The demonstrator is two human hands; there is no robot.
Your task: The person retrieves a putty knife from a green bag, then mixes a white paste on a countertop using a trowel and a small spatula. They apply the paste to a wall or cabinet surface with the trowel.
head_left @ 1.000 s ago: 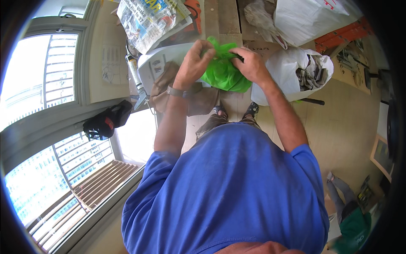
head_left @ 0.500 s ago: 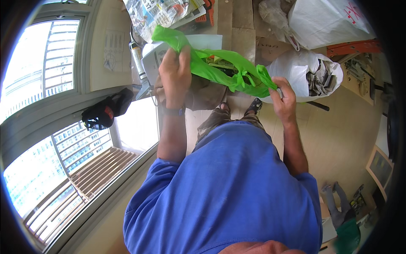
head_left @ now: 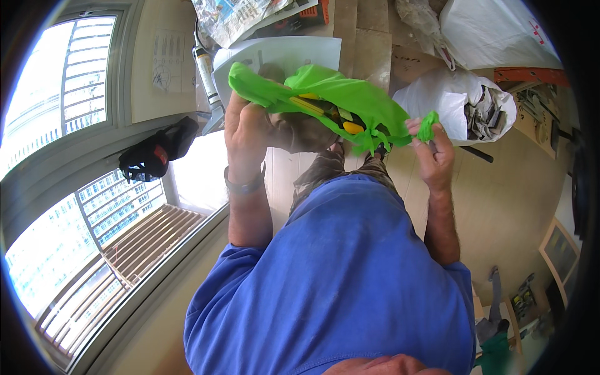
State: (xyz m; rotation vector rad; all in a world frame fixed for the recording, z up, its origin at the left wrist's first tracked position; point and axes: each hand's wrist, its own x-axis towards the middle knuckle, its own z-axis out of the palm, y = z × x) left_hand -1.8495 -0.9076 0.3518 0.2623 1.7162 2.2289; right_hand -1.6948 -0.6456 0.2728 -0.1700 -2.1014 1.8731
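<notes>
A bright green cloth-like bag point(head_left: 356, 94) is stretched between my two hands above the work surface. My left hand point(head_left: 245, 128) is closed on its left end. At the right, my right hand point(head_left: 434, 156) pinches a bunched green end of it between thumb and fingers. The bag's mouth gapes toward me, with a knot hanging at its near edge. Inside show a yellow rounded piece point(head_left: 353, 127) and a long yellow strip point(head_left: 307, 105), beside dark items I cannot make out.
White paper sheets point(head_left: 278, 51) lie behind the bag, next to a sealant tube point(head_left: 205, 72). A white sack of crumpled paper point(head_left: 437, 103) stands at right, a larger white bag point(head_left: 494, 31) behind it. A black-and-red item point(head_left: 156, 161) rests by the window. Another person point(head_left: 497, 340) is at lower right.
The bag has opened wider, showing more yellow inside. My left hand has moved down and slightly left; my right hand has shifted right and down. The other person has moved.
</notes>
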